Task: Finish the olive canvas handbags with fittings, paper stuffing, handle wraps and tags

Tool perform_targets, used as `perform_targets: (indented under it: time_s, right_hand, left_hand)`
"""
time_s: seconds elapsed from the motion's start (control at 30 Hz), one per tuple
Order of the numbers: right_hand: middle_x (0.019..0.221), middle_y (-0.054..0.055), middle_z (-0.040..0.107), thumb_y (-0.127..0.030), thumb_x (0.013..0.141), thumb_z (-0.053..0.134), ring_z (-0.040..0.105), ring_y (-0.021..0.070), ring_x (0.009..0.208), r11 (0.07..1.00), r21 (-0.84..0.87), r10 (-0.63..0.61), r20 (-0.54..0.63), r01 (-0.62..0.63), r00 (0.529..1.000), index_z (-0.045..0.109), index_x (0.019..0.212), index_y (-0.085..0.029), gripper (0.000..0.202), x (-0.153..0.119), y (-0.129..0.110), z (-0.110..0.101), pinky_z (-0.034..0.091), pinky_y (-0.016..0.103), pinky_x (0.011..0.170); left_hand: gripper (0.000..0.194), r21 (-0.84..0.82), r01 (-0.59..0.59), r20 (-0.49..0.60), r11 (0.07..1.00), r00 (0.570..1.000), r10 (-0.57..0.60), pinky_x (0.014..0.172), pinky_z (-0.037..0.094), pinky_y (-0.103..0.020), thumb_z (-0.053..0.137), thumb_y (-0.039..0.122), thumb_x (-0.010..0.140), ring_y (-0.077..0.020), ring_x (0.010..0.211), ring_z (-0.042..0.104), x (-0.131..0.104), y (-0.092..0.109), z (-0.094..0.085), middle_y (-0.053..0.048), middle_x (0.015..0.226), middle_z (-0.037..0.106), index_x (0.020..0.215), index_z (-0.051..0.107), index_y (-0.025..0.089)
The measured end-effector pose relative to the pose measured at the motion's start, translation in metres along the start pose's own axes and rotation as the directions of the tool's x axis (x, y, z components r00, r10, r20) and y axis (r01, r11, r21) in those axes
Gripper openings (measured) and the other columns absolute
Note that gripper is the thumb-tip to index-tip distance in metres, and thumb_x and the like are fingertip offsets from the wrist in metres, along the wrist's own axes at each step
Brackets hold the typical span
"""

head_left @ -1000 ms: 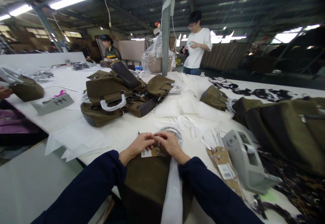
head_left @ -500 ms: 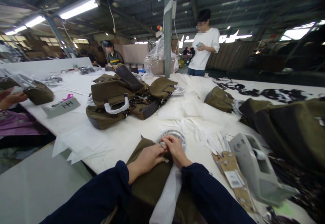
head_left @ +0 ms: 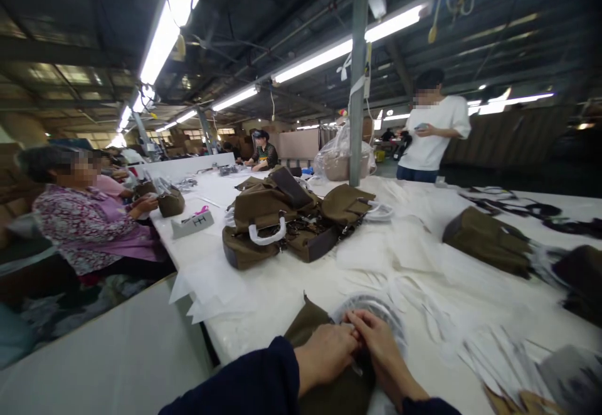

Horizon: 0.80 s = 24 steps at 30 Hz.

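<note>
In front of me an olive-green fabric bag (head_left: 345,393) lies at the near edge of the white table. A looped handle (head_left: 392,311) wrapped in clear plastic curves out beyond its top. My left hand (head_left: 329,349) rests over the bag with its fingers closed. My right hand (head_left: 380,346) meets it, thumb and fingers pinched together. Both sets of fingertips touch by the base of the handle. Whatever small piece is between them is hidden by the fingers.
A heap of olive bags (head_left: 286,220) sits mid-table, white tissue sheets (head_left: 211,289) to its left. Another bag (head_left: 489,239) lies right, paper tags (head_left: 512,396) nearer. A seated co-worker (head_left: 94,227) handles a bag at left; a standing person (head_left: 430,133) is behind the table.
My view has swung left and up, so the co-worker at left now shows and the tape dispenser is mostly out of frame. Both hands stay together at the same spot on the bag.
</note>
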State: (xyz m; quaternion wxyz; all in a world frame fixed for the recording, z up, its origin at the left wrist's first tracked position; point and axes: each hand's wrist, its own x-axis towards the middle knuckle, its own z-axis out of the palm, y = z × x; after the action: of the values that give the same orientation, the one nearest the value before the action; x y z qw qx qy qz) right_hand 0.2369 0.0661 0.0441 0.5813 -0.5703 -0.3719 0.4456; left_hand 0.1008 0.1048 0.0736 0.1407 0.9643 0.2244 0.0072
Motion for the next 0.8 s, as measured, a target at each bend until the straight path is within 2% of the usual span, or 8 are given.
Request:
perform_targets:
  time_s: [0.23, 0.37, 0.43, 0.5, 0.57, 0.63, 0.73, 0.8]
  right_hand:
    - [0.055, -0.001, 0.053, -0.053, 0.064, 0.076, 0.046, 0.0127, 0.048, 0.993, 0.112, 0.039, -0.004, -0.038, 0.999, 0.068, 0.068, -0.019, 0.035, 0.003, 0.010, -0.005, 0.032, 0.025, 0.045]
    - [0.056, 0.000, 0.054, -0.053, 0.062, 0.076, 0.049, 0.0145, 0.049, 0.988, 0.141, 0.070, -0.040, -0.064, 0.997, 0.067, 0.066, -0.020, 0.034, 0.000, 0.005, -0.005, 0.035, 0.026, 0.045]
    - [0.057, 0.001, 0.055, -0.054, 0.061, 0.076, 0.049, 0.0150, 0.049, 0.985, 0.160, 0.077, -0.058, -0.067, 0.995, 0.066, 0.066, -0.021, 0.035, -0.002, 0.003, -0.006, 0.036, 0.027, 0.045]
    - [0.056, 0.001, 0.055, -0.055, 0.060, 0.077, 0.047, 0.0139, 0.047, 0.984, 0.162, 0.086, -0.079, -0.072, 0.993, 0.064, 0.066, -0.021, 0.037, -0.003, 0.003, -0.006, 0.033, 0.027, 0.044]
    - [0.052, 0.000, 0.052, -0.058, 0.061, 0.076, 0.042, 0.0125, 0.043, 0.985, 0.151, 0.096, -0.088, -0.082, 0.991, 0.064, 0.068, -0.021, 0.039, -0.004, 0.003, -0.007, 0.029, 0.027, 0.043]
    - [0.050, -0.002, 0.050, -0.060, 0.066, 0.074, 0.040, 0.0122, 0.042, 0.989, 0.131, 0.082, -0.062, -0.073, 0.995, 0.064, 0.073, -0.021, 0.041, -0.004, 0.003, -0.006, 0.026, 0.027, 0.043]
    - [0.049, -0.002, 0.050, -0.062, 0.075, 0.067, 0.039, 0.0122, 0.041, 0.995, 0.100, 0.011, 0.025, -0.013, 1.000, 0.064, 0.082, -0.022, 0.041, -0.005, 0.001, -0.003, 0.024, 0.027, 0.043]
    - [0.047, -0.002, 0.050, -0.062, 0.078, 0.064, 0.038, 0.0121, 0.039, 0.997, 0.074, -0.022, 0.090, 0.015, 0.996, 0.064, 0.079, -0.021, 0.041, -0.007, -0.002, 0.001, 0.023, 0.028, 0.042]
  left_hand:
    - [0.027, -0.005, 0.030, 0.028, 1.000, 0.999, -0.030, 0.079, 0.056, -0.045, 0.054, 0.014, 0.083, -0.0371, 0.095, 0.068, 0.011, 0.005, 0.006, -0.024, 0.103, 0.069, 0.106, 0.068, 0.007]
    - [0.029, -0.072, 0.029, 0.034, 0.997, 0.999, -0.027, 0.084, 0.053, -0.050, 0.061, 0.012, 0.074, -0.0417, 0.100, 0.066, 0.017, 0.007, 0.009, -0.028, 0.104, 0.067, 0.102, 0.068, 0.005]
    - [0.025, -0.148, 0.048, 0.017, 0.988, 0.999, -0.046, 0.082, 0.053, -0.051, 0.063, 0.011, 0.069, -0.0420, 0.097, 0.066, 0.016, 0.005, 0.007, -0.026, 0.101, 0.068, 0.094, 0.069, 0.008]
    - [0.011, -0.266, 0.080, -0.004, 0.961, 0.996, -0.084, 0.076, 0.054, -0.046, 0.063, 0.012, 0.066, -0.0367, 0.086, 0.067, 0.013, 0.001, 0.005, -0.018, 0.085, 0.069, 0.076, 0.066, 0.013]
    - [0.004, -0.427, 0.125, -0.022, 0.896, 0.989, -0.148, 0.066, 0.053, -0.037, 0.061, 0.016, 0.066, -0.0271, 0.071, 0.066, 0.007, -0.006, 0.001, -0.008, 0.066, 0.064, 0.064, 0.059, 0.017]
    - [0.004, -0.603, 0.173, -0.024, 0.779, 0.972, -0.234, 0.053, 0.049, -0.029, 0.056, 0.022, 0.070, -0.0185, 0.056, 0.060, -0.001, -0.014, -0.002, -0.002, 0.057, 0.057, 0.067, 0.055, 0.019]
    - [0.013, -0.802, 0.219, 0.009, 0.556, 0.935, -0.355, 0.038, 0.039, -0.023, 0.051, 0.030, 0.072, -0.0126, 0.040, 0.049, -0.011, -0.024, -0.005, 0.002, 0.053, 0.054, 0.077, 0.053, 0.019]
    - [0.018, -0.880, 0.210, 0.019, 0.426, 0.911, -0.411, 0.036, 0.034, -0.021, 0.054, 0.034, 0.070, -0.0106, 0.037, 0.045, -0.015, -0.028, -0.006, 0.003, 0.052, 0.052, 0.077, 0.053, 0.018]
